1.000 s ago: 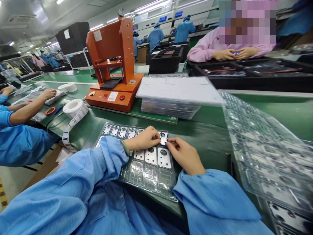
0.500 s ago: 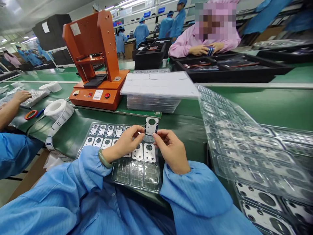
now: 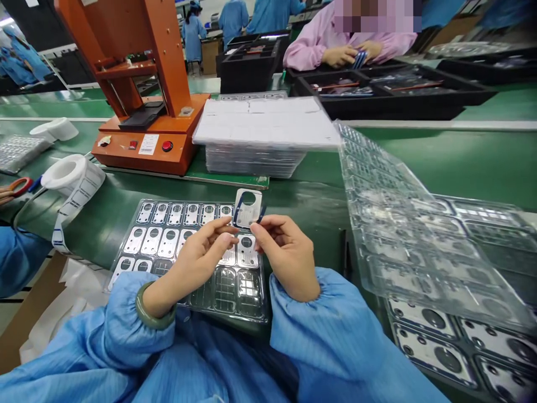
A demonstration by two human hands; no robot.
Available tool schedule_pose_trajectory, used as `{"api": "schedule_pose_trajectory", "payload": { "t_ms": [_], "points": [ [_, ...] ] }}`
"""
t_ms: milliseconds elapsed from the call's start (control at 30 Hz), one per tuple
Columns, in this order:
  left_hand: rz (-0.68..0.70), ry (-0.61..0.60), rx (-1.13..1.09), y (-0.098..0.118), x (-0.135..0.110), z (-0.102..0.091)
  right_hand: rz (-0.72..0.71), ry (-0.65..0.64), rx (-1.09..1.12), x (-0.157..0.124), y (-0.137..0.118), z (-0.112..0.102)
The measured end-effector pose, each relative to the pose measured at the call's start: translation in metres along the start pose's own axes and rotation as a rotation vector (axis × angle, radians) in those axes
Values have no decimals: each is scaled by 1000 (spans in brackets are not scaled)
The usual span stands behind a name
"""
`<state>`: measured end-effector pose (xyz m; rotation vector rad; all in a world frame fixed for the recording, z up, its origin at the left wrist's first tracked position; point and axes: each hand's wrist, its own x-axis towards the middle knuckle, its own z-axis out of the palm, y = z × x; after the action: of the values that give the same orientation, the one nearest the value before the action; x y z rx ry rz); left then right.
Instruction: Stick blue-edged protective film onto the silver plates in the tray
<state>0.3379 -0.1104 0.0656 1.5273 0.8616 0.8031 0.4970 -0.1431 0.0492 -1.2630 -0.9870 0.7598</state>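
My right hand [image 3: 289, 252] pinches a thin silver plate [image 3: 248, 217] with a large round hole between thumb and fingers. The plate is held up and slightly tilted above a clear blister tray [image 3: 201, 294]. A narrow dark blue strip [image 3: 262, 214] stands off its lower right edge, by my right fingertips. Beside the plate's lower left edge, my left hand [image 3: 205, 252] has its thumb and fingers parted, with nothing seen between them. Similar silver plates [image 3: 169, 242] lie in the tray's upper pockets; several front pockets hold none. My left hand covers part of the tray.
A second clear tray [image 3: 390, 224] leans at right above more plates [image 3: 444, 350]. Behind are stacked trays [image 3: 255, 161] under a white sheet [image 3: 264, 120] and an orange press [image 3: 142, 148]. A label roll [image 3: 67, 176] stands left. Across the bench, a person in pink handles parts over black trays [image 3: 390, 106].
The camera view has tilted down and turned slightly. My left fingers have come away from the plate. The blue strip now sticks out from the plate's right edge.
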Motion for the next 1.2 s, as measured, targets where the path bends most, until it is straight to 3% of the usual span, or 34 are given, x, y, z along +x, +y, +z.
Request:
{"api": "schedule_pose_trajectory", "payload": {
  "t_ms": [133, 400, 600, 933, 1200],
  "points": [
    [-38, 53, -83, -1, 1, 6, 15, -70, -2, -3, -2, 1],
    [102, 194, -38, -5, 5, 10, -90, -175, -123, -9, 1, 1],
    [167, 253, 80, -7, 4, 12, -206, -184, -216, -12, 1, 3],
    [129, 216, 59, -14, 4, 9, -316, -178, -334, -12, -1, 5],
    [229, 277, 158, -15, 2, 9, -300, -210, -352, -10, 2, 3]
  ]
}}
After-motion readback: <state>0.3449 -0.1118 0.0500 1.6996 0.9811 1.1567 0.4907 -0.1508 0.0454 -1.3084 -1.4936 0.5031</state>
